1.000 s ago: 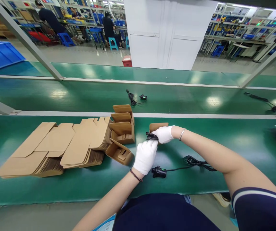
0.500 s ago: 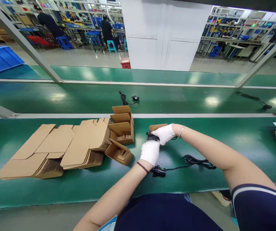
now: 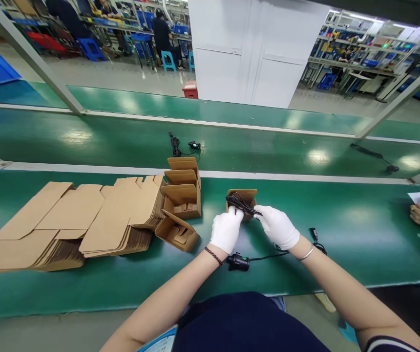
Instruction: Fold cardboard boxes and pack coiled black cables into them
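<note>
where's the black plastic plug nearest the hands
In the head view, the black plastic plug lies on the green conveyor belt, just below the white-gloved left hand, near its front edge.

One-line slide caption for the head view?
Gloved left hand and right hand hold coiled black cable over kraft carton on green bench.

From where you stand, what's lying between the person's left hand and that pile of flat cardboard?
In the head view, one partly folded cardboard box sits on the green work surface between the left hand and the flat cardboard blanks.
</note>
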A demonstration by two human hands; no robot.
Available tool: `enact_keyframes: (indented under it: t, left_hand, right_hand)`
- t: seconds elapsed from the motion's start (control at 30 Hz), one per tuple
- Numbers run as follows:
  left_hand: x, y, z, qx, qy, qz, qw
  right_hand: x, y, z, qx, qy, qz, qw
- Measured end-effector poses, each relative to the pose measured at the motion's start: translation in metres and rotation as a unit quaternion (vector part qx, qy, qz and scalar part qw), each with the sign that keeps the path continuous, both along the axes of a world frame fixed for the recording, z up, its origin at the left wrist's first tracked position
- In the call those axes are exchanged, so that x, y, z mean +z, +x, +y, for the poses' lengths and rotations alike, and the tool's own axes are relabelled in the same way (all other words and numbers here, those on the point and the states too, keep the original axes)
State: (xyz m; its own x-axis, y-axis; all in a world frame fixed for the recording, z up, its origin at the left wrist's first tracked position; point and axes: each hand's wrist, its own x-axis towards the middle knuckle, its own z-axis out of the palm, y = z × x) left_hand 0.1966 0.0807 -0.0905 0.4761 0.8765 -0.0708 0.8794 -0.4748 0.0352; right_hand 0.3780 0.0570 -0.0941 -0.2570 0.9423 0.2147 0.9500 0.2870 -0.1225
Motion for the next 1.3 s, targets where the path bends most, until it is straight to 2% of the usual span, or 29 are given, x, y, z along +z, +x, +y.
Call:
enact_keyframes:
  t: [0.1,0.17,0.23,0.3,0.4,0.53,0.67,0.8,0.97,1.07,1.2,1.3]
  left_hand:
    - [-0.002,-0.002,0.002,-0.013,-0.004,0.001,1.000]
    - [-0.001,-0.003,0.005,-0.020,-0.014,-0.001,1.000]
    - [0.001,-0.003,0.008,-0.024,-0.026,-0.006,0.999]
    - [0.004,-0.003,0.011,-0.024,-0.042,-0.013,0.999]
    - [0.013,-0.002,0.015,-0.021,-0.074,-0.023,0.997]
    - [0.022,-0.001,0.019,-0.021,-0.109,-0.035,0.993]
    - [0.024,0.006,0.020,-0.002,-0.117,-0.040,0.992]
    - [0.023,0.015,0.019,0.021,-0.116,-0.037,0.992]
    - [0.026,0.012,0.018,-0.010,-0.117,-0.039,0.992]
    - [0.026,0.010,0.019,-0.019,-0.106,-0.030,0.994]
    - [0.021,0.011,0.018,-0.024,-0.090,-0.018,0.996]
    - [0.015,0.013,0.017,-0.022,-0.076,-0.008,0.997]
  right_hand:
    - [-0.001,0.010,0.012,0.107,0.120,0.027,0.987]
    - [0.005,0.011,0.021,0.180,0.176,-0.001,0.968]
    - [0.012,0.009,0.031,0.226,0.207,-0.060,0.950]
    - [0.017,0.005,0.038,0.245,0.216,-0.109,0.939]
    - [0.016,0.000,0.041,0.250,0.242,-0.125,0.929]
    - [0.009,0.001,0.035,0.220,0.295,-0.110,0.923]
    - [0.003,0.007,0.032,0.224,0.285,-0.054,0.930]
    - [0.001,0.012,0.034,0.233,0.298,-0.005,0.925]
    - [0.003,0.011,0.029,0.184,0.321,-0.058,0.927]
    - [0.010,0.007,0.020,0.138,0.277,-0.117,0.944]
    - [0.028,-0.008,0.009,0.082,0.118,-0.166,0.976]
    - [0.048,-0.025,0.005,0.059,-0.003,-0.195,0.979]
